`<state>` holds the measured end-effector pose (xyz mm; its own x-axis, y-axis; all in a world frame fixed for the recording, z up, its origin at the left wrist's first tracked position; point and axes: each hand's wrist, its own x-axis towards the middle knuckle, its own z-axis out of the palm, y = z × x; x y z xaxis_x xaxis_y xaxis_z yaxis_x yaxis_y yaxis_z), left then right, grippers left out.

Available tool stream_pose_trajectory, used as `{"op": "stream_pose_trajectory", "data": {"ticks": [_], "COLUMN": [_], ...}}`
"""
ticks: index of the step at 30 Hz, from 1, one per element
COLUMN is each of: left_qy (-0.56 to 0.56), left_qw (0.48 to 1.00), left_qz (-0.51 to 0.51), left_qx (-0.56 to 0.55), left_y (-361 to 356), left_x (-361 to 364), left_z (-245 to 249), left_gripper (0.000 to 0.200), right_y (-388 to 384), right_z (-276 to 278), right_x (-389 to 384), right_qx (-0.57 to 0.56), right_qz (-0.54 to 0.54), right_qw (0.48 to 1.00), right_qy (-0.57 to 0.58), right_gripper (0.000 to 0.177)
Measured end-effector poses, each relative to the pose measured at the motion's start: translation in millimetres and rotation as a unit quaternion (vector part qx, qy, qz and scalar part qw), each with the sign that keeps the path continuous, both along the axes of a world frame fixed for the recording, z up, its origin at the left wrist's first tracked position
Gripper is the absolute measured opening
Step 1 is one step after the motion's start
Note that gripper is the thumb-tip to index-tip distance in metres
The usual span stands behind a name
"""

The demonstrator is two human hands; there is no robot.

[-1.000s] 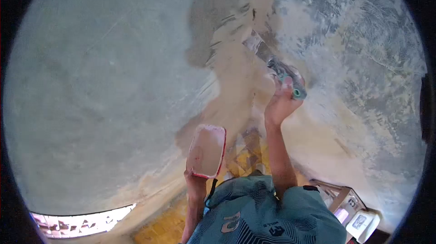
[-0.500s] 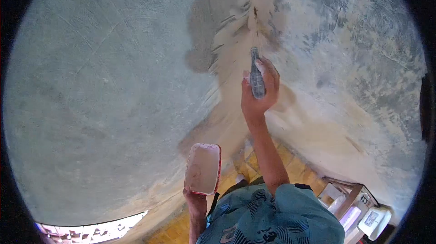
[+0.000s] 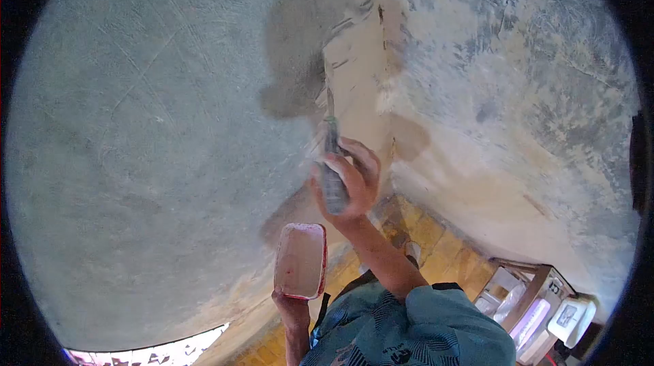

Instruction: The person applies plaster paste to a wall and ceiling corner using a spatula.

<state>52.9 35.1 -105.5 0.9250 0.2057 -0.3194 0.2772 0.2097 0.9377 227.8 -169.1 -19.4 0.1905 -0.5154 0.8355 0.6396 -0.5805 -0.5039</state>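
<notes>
My right hand [image 3: 357, 178] is closed around the dark grey handle of a putty knife [image 3: 334, 187]. Its thin blade is seen nearly edge-on and blurred, at the left edge of a pale plaster strip [image 3: 357, 73] running up the wall corner. Lower down, my left hand [image 3: 293, 311] grips the near end of a rectangular red tub [image 3: 300, 260] with a whitish rim. Pale filler coats the inside of the tub, which is tipped towards me.
A grey-green wall [image 3: 150, 161] fills the left, and a patchy grey-white wall [image 3: 518, 93] the right. Yellowish floor tiles [image 3: 415, 226] lie below the corner. At lower right stands a wooden shelf [image 3: 531, 298] with containers, beside a white plastic box [image 3: 571, 319].
My right hand has moved down and left with the putty knife, from the corner line to the strip's left edge. The tub has shifted slightly down and left.
</notes>
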Motion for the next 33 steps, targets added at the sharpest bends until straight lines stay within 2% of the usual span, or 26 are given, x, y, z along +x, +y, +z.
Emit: {"op": "stream_pose_trajectory", "data": {"ticks": [2, 4, 6, 8, 10, 12, 15, 18, 24, 27, 29, 31, 33], "left_qy": [0.000, -0.005, -0.016, 0.000, 0.011, 0.015, -0.021, 0.002, 0.002, 0.003, 0.007, 0.013, 0.014], "left_qw": [1.000, 0.992, 0.955, 0.991, 0.998, 0.997, 0.982, 0.989, 0.993, 0.993, 1.000, 1.000, 1.000], "left_qz": [-0.002, 0.043, 0.126, 0.045, 0.006, 0.012, 0.088, 0.083, 0.074, 0.050, 0.008, -0.006, 0.000], "left_qx": [-0.013, -0.115, -0.269, -0.126, -0.062, -0.081, -0.165, -0.123, -0.095, -0.109, -0.019, 0.016, 0.003], "left_y": [0, -7, -20, -16, -11, -9, -18, -17, -12, -9, 4, 6, 3], "left_x": [-1, 2, 4, 3, -1, -3, -3, 1, -3, -5, -9, -8, -7], "left_z": [0, 10, 23, 17, 9, 7, 12, 13, 7, 7, -5, -7, -7], "left_gripper": [0.073, 0.062, 0.040, 0.060, 0.070, 0.069, 0.046, 0.045, 0.050, 0.061, 0.060, 0.061, 0.062], "right_y": [-13, -33, -53, -65, -72, -73, -66, -53, -10, 7, 11, 7, -6], "right_z": [-1, -4, -7, -11, -13, -12, -12, -13, -14, -7, -5, -6, -6], "right_x": [-6, 1, 19, 39, 53, 61, 63, 63, 35, 5, -14, -26, -24], "right_qx": [0.018, 0.043, 0.045, 0.053, 0.066, 0.045, 0.058, 0.060, -0.002, -0.021, -0.024, -0.022, -0.001], "right_qz": [-0.015, -0.053, -0.089, -0.096, -0.069, -0.076, -0.064, -0.057, -0.003, 0.037, 0.068, 0.103, 0.050], "right_qw": [1.000, 0.998, 0.995, 0.994, 0.995, 0.996, 0.996, 0.996, 1.000, 0.999, 0.997, 0.994, 0.999], "right_qy": [0.003, 0.008, 0.013, 0.014, 0.010, 0.009, 0.018, 0.014, 0.014, 0.013, 0.016, 0.019, 0.013], "right_gripper": [0.034, 0.034, 0.034, 0.036, 0.039, 0.039, 0.040, 0.040, 0.035, 0.034, 0.034, 0.036, 0.034]}}
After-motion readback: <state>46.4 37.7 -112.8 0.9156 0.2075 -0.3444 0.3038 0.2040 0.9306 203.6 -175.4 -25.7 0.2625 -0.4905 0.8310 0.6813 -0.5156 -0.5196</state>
